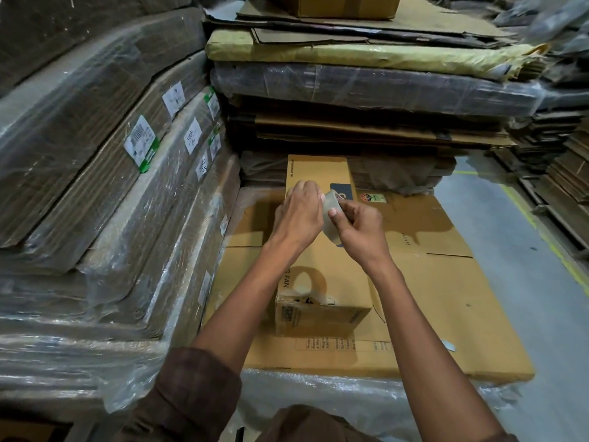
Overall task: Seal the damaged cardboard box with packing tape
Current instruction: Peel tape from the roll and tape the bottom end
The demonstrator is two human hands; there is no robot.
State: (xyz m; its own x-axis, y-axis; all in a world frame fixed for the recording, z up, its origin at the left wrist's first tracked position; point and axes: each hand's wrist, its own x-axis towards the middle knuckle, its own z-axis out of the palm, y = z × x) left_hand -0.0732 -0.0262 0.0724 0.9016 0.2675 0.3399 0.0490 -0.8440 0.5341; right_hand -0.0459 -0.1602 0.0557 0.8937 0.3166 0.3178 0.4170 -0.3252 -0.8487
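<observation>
At the centre of the frame a long brown cardboard box (322, 250) with a torn near end lies on a flattened tan cardboard sheet (446, 282). Above its far half, the right hand (357, 228) pinches a roll of clear packing tape (331, 215) between thumb and curled fingers. The left hand (299, 212), fingers curled, grips the roll's left side; plastic-wrapped cardboard stacks (95, 186) fill the left of the frame.

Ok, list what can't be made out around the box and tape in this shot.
Head view only:
- Tape roll: mostly covered by the left hand and right hand; its loose end cannot be seen.
- Cardboard box: the top's middle is hidden by the forearms; the far end face is out of sight.
- Torn near corner: what is inside is too dark to tell.
- White labels on the wrapped stacks: print too small to read.
</observation>
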